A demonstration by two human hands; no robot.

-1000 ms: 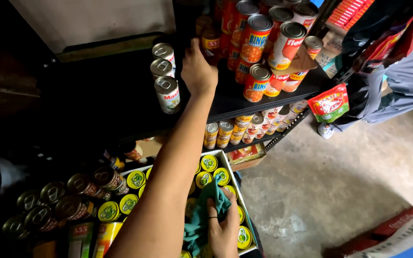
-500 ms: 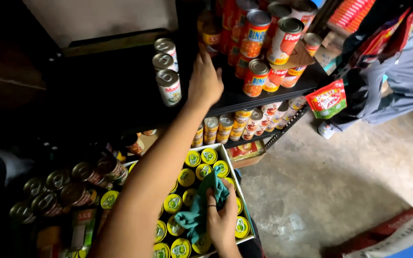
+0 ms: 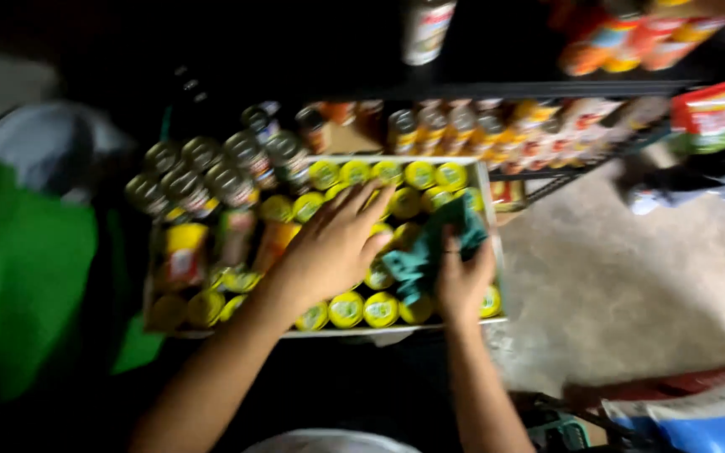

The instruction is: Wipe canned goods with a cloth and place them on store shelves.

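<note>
Both bare forearms reach forward and down from the bottom of the view. The left hand (image 3: 333,247) lies palm down, fingers spread and stretched forward, wrist straight. The right hand (image 3: 463,281) sits just beside it, a little nearer the body, its fingers curled closed in a grip, with the thumb pointing up.

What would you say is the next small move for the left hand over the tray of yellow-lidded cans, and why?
Probably close the left hand on one yellow-lidded can under its fingertips and lift it. The hand lies spread and empty on the cans in the tray, while the right hand already holds the teal cloth beside it.
</note>
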